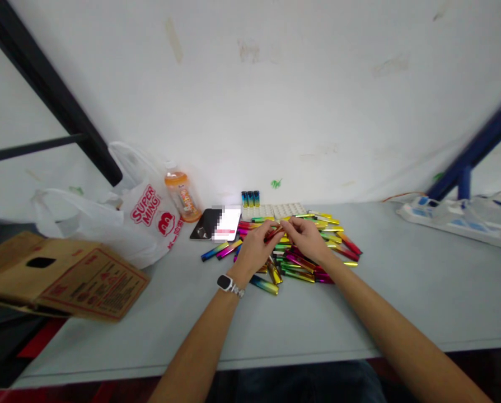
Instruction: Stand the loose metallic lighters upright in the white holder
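Note:
A heap of shiny, many-coloured stick-shaped devices [304, 263] lies on the grey table [401, 291] in front of me. Both hands are over the heap, fingertips meeting. My left hand [256, 246], with a watch on its wrist, has its fingers closed on a red stick [274, 234]. My right hand [305, 235] pinches the same stick at its other end. Behind the heap lies a white tray with small cells [275, 210], and three blue-yellow sticks [250, 198] stand upright at its back edge.
A phone [216, 224] lies left of the heap. An orange drink bottle [183, 196] and a white plastic bag [141, 218] stand at the back left, with a cardboard box [65, 277] at the left edge. A power strip [452, 218] lies at the right. The wall is close behind.

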The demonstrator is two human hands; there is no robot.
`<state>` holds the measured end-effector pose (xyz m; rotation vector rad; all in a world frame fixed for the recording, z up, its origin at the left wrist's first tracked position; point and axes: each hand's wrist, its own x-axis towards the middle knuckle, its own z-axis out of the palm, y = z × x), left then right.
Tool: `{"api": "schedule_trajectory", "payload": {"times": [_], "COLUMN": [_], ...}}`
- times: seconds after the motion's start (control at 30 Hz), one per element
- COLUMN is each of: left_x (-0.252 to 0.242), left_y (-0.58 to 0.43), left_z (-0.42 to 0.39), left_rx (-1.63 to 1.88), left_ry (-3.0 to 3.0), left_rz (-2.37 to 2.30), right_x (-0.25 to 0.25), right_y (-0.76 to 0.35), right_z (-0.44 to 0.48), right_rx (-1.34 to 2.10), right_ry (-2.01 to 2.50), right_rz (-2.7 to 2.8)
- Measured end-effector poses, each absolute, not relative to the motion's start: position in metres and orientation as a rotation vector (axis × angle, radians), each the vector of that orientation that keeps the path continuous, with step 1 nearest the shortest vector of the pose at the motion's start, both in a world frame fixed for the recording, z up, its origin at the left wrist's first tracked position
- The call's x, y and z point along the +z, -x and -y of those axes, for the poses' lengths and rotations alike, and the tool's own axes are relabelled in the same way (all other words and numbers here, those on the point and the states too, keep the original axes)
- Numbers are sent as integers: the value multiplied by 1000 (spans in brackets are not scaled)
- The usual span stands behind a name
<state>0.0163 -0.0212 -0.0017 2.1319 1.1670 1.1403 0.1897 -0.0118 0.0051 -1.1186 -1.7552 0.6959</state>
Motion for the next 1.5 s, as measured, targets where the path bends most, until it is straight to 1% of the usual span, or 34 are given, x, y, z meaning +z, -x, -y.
{"api": "schedule_trajectory", "payload": {"times": [0.13,0.23,0.27,0.33,0.43,0.5,0.67,0.83,1.0,1.23,1.5], "left_x": [-5,-4,-4,-5,-7,-8,-7,-7,-7,-5,-7], "left_y": [-20,-26,-29,-34,-40,-43,-46,-46,-46,-46,-46], "left_z": [18,17,17,18,21,23,29,33,33,33,36], "left_rx": [1303,1407,1437,1500,1568,1558,1482,1467,1402,1364,1415], "left_ry": [-1725,-1458,-1403,-1351,-1361,-1366,-1376,-1646,-1751,-1736,-1694], "left_rz": [-1037,-994,-998,-1007,-983,-944,-932,-1145,-1269,-1284,-1193], "right_x": [1,-2,-3,-3,-3,-4,-7,-6,-6,-6,-6], "right_y": [-199,-204,-204,-201,-196,-195,-198,-195,-193,-193,-193], "right_z": [10,14,16,21,26,26,24,28,31,31,31], "right_rx": [913,1051,1062,978,760,706,711,703,728,745,728], "right_ry": [1093,1076,1069,1060,1085,1112,1121,1106,1130,1143,1132], "right_rz": [1513,1581,1638,1755,1833,1808,1710,1734,1738,1728,1743]}}
